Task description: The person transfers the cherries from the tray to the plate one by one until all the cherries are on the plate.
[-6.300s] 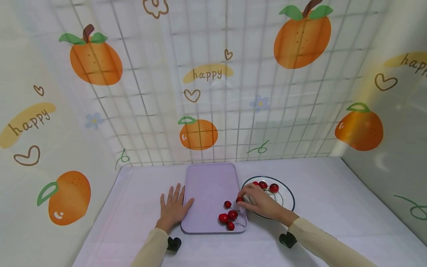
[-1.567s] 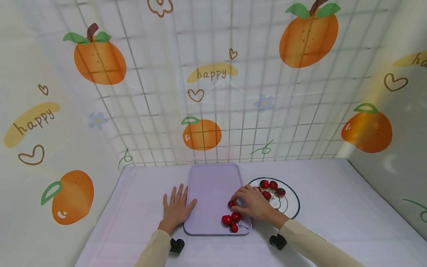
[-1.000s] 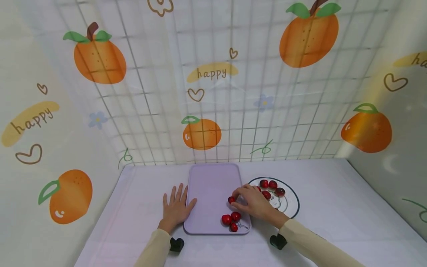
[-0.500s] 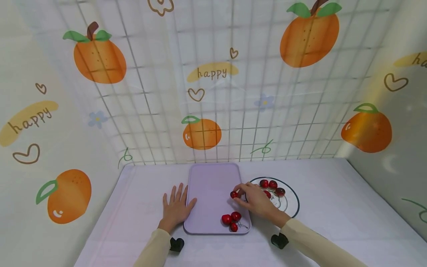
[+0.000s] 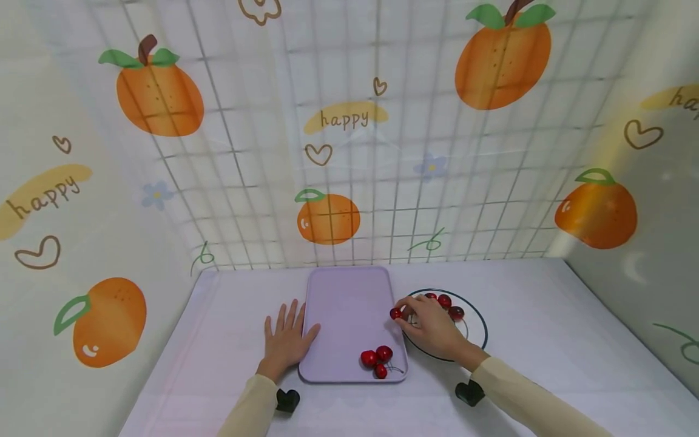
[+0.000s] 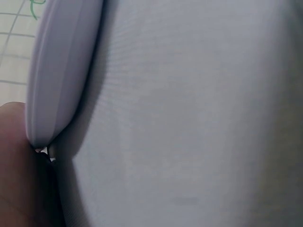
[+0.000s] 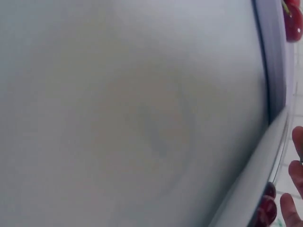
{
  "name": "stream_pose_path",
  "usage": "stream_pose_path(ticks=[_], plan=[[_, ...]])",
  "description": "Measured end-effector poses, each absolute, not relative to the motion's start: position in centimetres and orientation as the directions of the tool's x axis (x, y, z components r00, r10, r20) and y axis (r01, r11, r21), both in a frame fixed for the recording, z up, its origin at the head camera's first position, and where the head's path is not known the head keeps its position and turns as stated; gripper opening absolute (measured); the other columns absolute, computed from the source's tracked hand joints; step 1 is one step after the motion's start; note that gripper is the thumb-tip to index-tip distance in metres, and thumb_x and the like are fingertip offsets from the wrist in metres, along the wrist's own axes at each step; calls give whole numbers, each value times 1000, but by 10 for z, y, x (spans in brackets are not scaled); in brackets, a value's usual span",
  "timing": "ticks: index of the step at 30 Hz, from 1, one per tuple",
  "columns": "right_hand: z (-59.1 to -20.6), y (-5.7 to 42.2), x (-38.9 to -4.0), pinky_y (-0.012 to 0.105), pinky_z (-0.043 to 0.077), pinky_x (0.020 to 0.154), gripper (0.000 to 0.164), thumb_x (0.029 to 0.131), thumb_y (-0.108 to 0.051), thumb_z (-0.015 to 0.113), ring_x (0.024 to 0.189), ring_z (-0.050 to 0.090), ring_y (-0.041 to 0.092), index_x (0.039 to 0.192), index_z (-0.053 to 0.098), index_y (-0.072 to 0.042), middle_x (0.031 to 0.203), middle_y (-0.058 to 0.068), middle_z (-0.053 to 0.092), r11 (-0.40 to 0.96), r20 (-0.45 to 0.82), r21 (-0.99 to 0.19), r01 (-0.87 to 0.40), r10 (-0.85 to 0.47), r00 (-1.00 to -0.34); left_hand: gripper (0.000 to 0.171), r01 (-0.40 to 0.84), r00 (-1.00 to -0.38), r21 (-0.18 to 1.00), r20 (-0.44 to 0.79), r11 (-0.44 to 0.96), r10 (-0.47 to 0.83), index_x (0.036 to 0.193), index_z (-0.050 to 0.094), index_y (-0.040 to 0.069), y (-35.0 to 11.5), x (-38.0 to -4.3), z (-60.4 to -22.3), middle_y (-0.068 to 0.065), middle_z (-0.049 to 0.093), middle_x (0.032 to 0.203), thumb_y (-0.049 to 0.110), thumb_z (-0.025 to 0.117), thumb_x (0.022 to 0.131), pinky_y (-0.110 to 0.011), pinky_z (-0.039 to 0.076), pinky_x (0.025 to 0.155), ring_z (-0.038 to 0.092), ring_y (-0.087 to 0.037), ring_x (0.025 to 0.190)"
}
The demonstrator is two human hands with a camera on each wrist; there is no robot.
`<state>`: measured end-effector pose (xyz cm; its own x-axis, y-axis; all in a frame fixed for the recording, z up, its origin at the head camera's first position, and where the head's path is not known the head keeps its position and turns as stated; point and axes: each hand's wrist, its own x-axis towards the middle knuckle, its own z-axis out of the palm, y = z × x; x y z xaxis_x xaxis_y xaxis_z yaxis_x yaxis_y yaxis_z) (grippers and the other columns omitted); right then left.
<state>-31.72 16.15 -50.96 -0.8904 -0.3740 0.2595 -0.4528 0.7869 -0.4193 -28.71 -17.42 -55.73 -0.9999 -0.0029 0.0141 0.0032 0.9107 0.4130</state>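
My right hand (image 5: 434,325) pinches a red cherry (image 5: 395,313) between thumb and fingers, at the tray's right edge beside the plate. The white plate (image 5: 477,337) with a dark blue rim lies partly under this hand, and several cherries (image 5: 445,300) on it show past the hand. Three more cherries (image 5: 369,359), with thin stems, lie in the near right corner of the lilac tray (image 5: 346,303). My left hand (image 5: 285,343) rests flat with fingers spread, its thumb at the tray's left rim. In the right wrist view, some fingers (image 7: 297,175) show at the right edge.
A white cloth (image 5: 229,340) covers the table. Printed curtains with oranges (image 5: 329,218) stand behind and at both sides. A black heart-shaped piece sits at each wrist, one at the left cuff (image 5: 287,400) and one at the right cuff (image 5: 469,393).
My right hand has taken a cherry off the tray, lifted it and carried it right toward the plate. More cherries lay on the tray earlier. The left hand stays in place.
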Motion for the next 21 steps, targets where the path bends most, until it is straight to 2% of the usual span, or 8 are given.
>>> stream_pose_path(ticks=[6, 15, 21], plan=[[-511, 172, -318, 30, 47, 77, 23, 93, -28, 76, 92, 56, 12, 113, 70, -21, 83, -13, 67, 811, 266, -377, -447, -367, -891, 76, 1, -1000, 414, 18, 910, -7, 163, 29, 13, -174, -285, -554, -10, 20, 174, 60, 41, 104, -67, -1, 127, 11, -37, 163], [-516, 182, -324, 48, 45, 98, 21, 92, -25, 76, 97, 55, 17, 110, 70, -17, 81, -10, 64, 847, 282, -347, -403, -316, -906, 75, -12, -1000, 382, 0, 924, -14, 164, 26, 17, -173, -287, -552, -7, 18, 175, 60, 39, 104, -66, 1, 128, 10, -35, 164], [-519, 186, -326, 54, 44, 103, 20, 91, -22, 76, 99, 56, 20, 109, 70, -15, 83, -8, 66, 845, 291, -341, -411, -321, -901, 75, -13, -1000, 382, 1, 924, -15, 164, 26, 17, -174, -288, -554, -6, 18, 175, 61, 38, 104, -66, 1, 128, 10, -35, 164]])
